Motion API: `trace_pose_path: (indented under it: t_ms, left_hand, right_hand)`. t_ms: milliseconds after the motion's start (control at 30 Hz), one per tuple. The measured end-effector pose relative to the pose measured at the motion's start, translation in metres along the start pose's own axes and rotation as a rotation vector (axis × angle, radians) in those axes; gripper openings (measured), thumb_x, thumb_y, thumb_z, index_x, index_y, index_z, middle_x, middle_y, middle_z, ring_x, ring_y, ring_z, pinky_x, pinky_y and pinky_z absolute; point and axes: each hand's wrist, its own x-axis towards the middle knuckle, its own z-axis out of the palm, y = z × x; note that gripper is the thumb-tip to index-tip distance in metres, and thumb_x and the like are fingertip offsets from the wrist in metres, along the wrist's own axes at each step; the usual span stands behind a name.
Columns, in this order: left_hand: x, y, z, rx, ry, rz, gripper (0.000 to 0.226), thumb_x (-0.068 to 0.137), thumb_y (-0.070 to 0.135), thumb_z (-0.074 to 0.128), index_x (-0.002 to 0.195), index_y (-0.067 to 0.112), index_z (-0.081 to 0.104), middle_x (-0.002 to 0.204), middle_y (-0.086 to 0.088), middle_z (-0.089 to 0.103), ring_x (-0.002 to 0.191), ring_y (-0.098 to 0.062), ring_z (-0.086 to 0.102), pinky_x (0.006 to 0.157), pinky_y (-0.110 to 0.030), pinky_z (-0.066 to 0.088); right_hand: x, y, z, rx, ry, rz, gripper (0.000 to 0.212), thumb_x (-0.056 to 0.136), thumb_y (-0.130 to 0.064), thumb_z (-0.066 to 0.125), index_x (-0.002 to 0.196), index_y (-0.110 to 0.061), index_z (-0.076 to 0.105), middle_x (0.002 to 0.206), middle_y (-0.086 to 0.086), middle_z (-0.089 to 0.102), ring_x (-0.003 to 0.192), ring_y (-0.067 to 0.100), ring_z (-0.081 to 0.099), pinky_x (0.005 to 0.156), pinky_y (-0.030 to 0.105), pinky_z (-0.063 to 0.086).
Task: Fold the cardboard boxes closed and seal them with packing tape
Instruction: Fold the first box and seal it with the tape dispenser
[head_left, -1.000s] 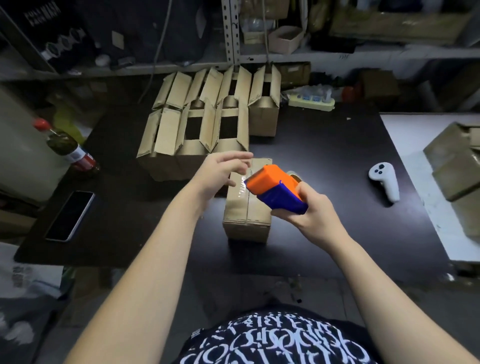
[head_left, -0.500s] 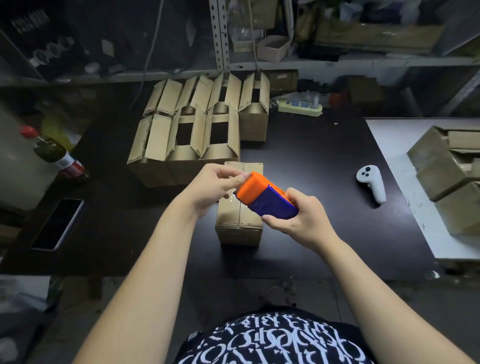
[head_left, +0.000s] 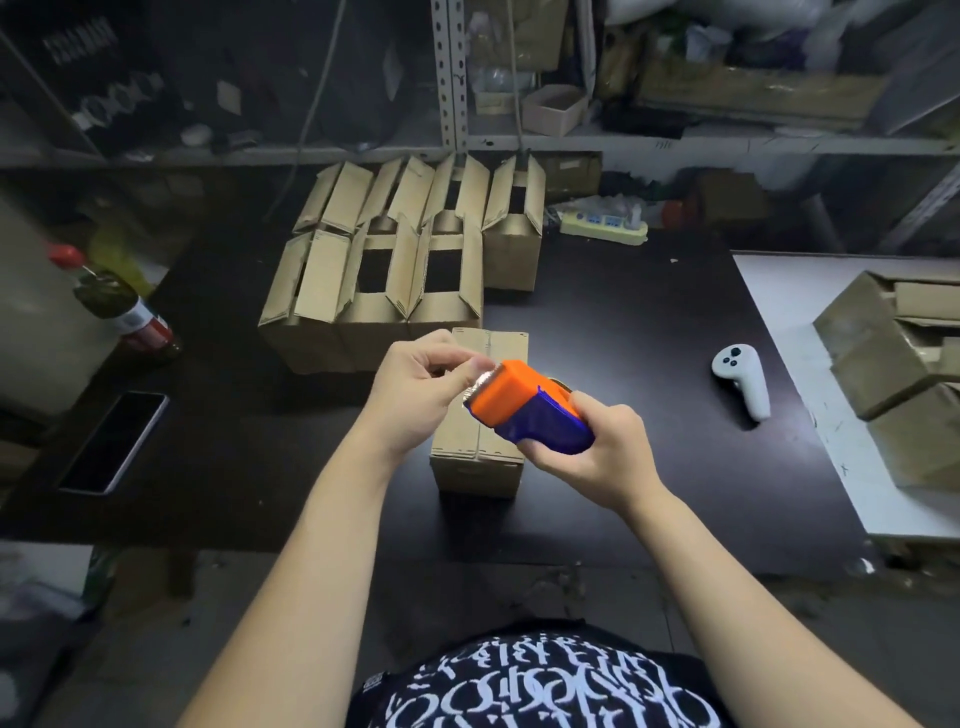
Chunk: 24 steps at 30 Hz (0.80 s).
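Right hand (head_left: 587, 447): its fingers and thumb are curled tight round the blue back part of the tape gun (head_left: 524, 410), in the middle of the frame.
Tape gun: it is orange at the front and blue at the back. It is held up in the air over the shut box, and the orange end points to the upper left.
Left hand (head_left: 421, 384): its fingers are curled in. The thumb and first finger pinch together right at the orange end, on a small shiny bit that may be the tape end (head_left: 480, 382); it is too small to be sure.
Shut box (head_left: 480, 457): it sits on the dark table (head_left: 623, 338) under both hands, with its top flaps folded flat.
Open boxes (head_left: 374, 275): they stand packed together just behind the shut box, above the middle of the frame, with their flaps sticking up.
Phone (head_left: 111, 441): it lies flat at the left edge of the table.
Bottle (head_left: 119, 306): it has a red cap and stands at the left, above the phone.
White controller (head_left: 740, 382): it lies on the table at the right, well apart from the hands.
More boxes (head_left: 893, 353): they are piled on a white top (head_left: 789, 364) at the far right.
Power strip (head_left: 602, 228): it lies at the back of the table, to the right of the open boxes.
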Motion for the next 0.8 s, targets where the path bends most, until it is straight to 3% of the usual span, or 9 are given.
trace_pose_path:
  t_ms: [133, 200, 300, 400, 533, 633, 800]
  left_hand:
    - [0.007, 0.005, -0.035, -0.103, 0.133, 0.073, 0.011, 0.093, 0.007, 0.071, 0.089, 0.013, 0.079, 0.081, -0.006, 0.061, 0.080, -0.015, 0.061, 0.079, -0.023, 0.049]
    - [0.012, 0.008, -0.056, -0.050, 0.169, 0.097, 0.012, 0.093, 0.008, 0.072, 0.087, 0.016, 0.079, 0.080, 0.000, 0.063, 0.080, -0.011, 0.060, 0.077, -0.020, 0.047]
    - [0.012, 0.009, -0.053, 0.016, 0.162, 0.111, 0.014, 0.092, 0.014, 0.074, 0.086, 0.024, 0.080, 0.081, 0.000, 0.065, 0.081, -0.015, 0.061, 0.078, -0.026, 0.048]
    - [0.010, 0.009, -0.039, 0.040, 0.155, 0.148, 0.014, 0.092, 0.018, 0.075, 0.087, 0.030, 0.081, 0.084, -0.002, 0.065, 0.082, -0.022, 0.062, 0.077, -0.032, 0.050]
    - [0.006, 0.020, -0.022, 0.137, 0.100, 0.274, 0.009, 0.094, 0.014, 0.073, 0.097, 0.011, 0.080, 0.083, -0.007, 0.060, 0.075, -0.017, 0.057, 0.066, -0.023, 0.046]
    - [0.004, 0.024, -0.001, 0.204, 0.003, 0.435, 0.011, 0.093, 0.008, 0.073, 0.101, 0.003, 0.080, 0.081, -0.009, 0.058, 0.077, -0.023, 0.058, 0.066, -0.035, 0.050]
    - [0.002, 0.028, 0.018, 0.184, 0.019, 0.492, 0.010, 0.092, 0.004, 0.073, 0.100, 0.002, 0.080, 0.082, -0.007, 0.059, 0.077, -0.022, 0.058, 0.066, -0.044, 0.048]
  right_hand:
    - [-0.018, 0.022, -0.005, -0.063, 0.031, 0.116, 0.039, 0.069, -0.059, 0.071, 0.074, -0.043, 0.036, 0.053, -0.030, 0.038, 0.060, -0.007, 0.054, 0.053, 0.004, 0.034]
    - [-0.030, 0.036, -0.004, -0.050, -0.002, 0.190, 0.038, 0.068, -0.061, 0.071, 0.069, -0.044, 0.036, 0.052, -0.023, 0.050, 0.060, -0.003, 0.055, 0.052, 0.007, 0.034]
    - [-0.035, 0.047, 0.000, -0.077, -0.067, 0.317, 0.040, 0.070, -0.057, 0.080, 0.066, -0.036, 0.045, 0.058, -0.020, 0.057, 0.059, 0.005, 0.056, 0.052, 0.014, 0.031]
    - [-0.031, 0.049, -0.001, -0.114, -0.093, 0.421, 0.038, 0.077, -0.048, 0.083, 0.067, -0.033, 0.050, 0.056, -0.017, 0.057, 0.063, 0.002, 0.058, 0.052, 0.016, 0.034]
    - [-0.025, 0.046, 0.001, -0.133, -0.071, 0.581, 0.048, 0.081, -0.057, 0.077, 0.059, -0.026, 0.048, 0.051, -0.013, 0.053, 0.052, 0.006, 0.051, 0.053, 0.025, 0.034]
    - [-0.014, 0.044, 0.003, -0.067, -0.018, 0.711, 0.057, 0.082, -0.065, 0.072, 0.059, -0.017, 0.051, 0.052, -0.007, 0.056, 0.053, 0.014, 0.052, 0.054, 0.030, 0.038]
    - [0.005, 0.040, 0.007, 0.150, 0.066, 0.912, 0.058, 0.082, -0.063, 0.074, 0.060, -0.013, 0.056, 0.052, -0.004, 0.056, 0.047, 0.012, 0.052, 0.050, 0.024, 0.040]
